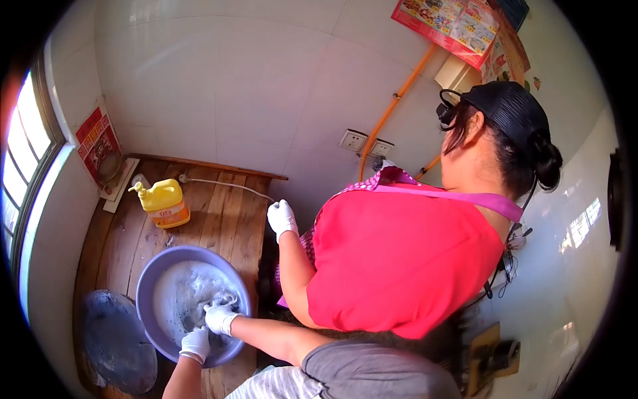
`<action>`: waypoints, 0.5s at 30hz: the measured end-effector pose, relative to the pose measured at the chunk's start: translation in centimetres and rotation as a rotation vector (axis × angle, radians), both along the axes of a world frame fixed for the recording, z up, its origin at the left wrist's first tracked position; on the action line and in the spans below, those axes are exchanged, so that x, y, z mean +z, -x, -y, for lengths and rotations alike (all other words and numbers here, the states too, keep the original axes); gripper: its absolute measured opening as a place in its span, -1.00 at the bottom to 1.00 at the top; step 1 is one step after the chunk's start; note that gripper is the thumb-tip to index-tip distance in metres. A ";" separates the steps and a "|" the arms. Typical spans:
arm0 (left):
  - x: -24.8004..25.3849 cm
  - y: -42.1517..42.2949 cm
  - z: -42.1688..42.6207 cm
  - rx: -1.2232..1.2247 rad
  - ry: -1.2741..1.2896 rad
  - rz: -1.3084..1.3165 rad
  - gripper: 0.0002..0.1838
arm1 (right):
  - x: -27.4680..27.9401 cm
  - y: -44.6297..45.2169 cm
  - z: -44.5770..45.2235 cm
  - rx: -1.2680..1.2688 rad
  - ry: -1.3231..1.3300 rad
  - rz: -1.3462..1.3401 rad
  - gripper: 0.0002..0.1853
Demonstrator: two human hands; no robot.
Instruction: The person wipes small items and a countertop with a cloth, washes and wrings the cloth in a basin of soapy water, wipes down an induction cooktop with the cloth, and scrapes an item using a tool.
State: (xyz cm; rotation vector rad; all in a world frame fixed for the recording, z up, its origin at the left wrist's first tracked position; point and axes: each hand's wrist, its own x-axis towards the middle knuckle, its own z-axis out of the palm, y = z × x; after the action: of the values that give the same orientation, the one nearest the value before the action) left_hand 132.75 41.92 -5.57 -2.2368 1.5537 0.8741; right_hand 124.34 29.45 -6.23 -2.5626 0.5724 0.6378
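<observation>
A purple plastic basin (144,292) of foamy, cloudy water stands on the wooden table. Inside its near right part, a wet grey cloth (228,299) lies partly under the suds, its outline hard to make out. My right hand (220,318), in a white glove, is closed on the cloth. Just below and left, my left hand (196,343), also gloved in white, reaches over the basin's near rim with its fingers curled down at the same wet cloth; its fingertips are partly hidden by the water.
A yellow pump jug (166,203) stands on the wooden table (219,209) behind the basin. A dark round lid-like disc (119,342) lies to the left. At the right stands a co-worker in red (399,259), one white-gloved hand (282,218) near the table edge.
</observation>
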 end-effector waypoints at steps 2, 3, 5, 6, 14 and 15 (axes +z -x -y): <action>-0.4 -0.4 -0.1 0.006 0.033 0.039 -0.73 | -2.4 -0.4 -0.1 -0.042 -0.002 0.054 -0.66; -0.1 -1.1 0.2 0.019 -0.039 0.050 -0.75 | -4.2 -0.8 0.2 -0.064 -0.016 0.082 -0.69; 2.6 -1.7 0.3 0.026 0.015 0.057 -0.83 | -5.0 -1.4 1.7 0.259 -0.186 -0.019 -0.72; 4.1 -1.7 0.1 0.020 0.022 0.064 -0.83 | -4.6 -1.1 2.1 0.254 -0.178 -0.012 -0.72; 15.9 0.4 0.3 0.302 0.955 -0.179 -0.81 | 0.0 0.4 4.1 0.047 -0.408 0.511 -0.54; 16.8 0.5 0.3 0.394 1.073 -0.272 -0.78 | -0.2 0.4 4.1 0.072 -0.438 0.495 -0.51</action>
State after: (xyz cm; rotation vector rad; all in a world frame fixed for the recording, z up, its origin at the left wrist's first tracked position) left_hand 132.25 41.59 11.21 -3.3608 2.0552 0.4537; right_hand 123.98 25.32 -6.45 -2.2069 0.1491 0.1110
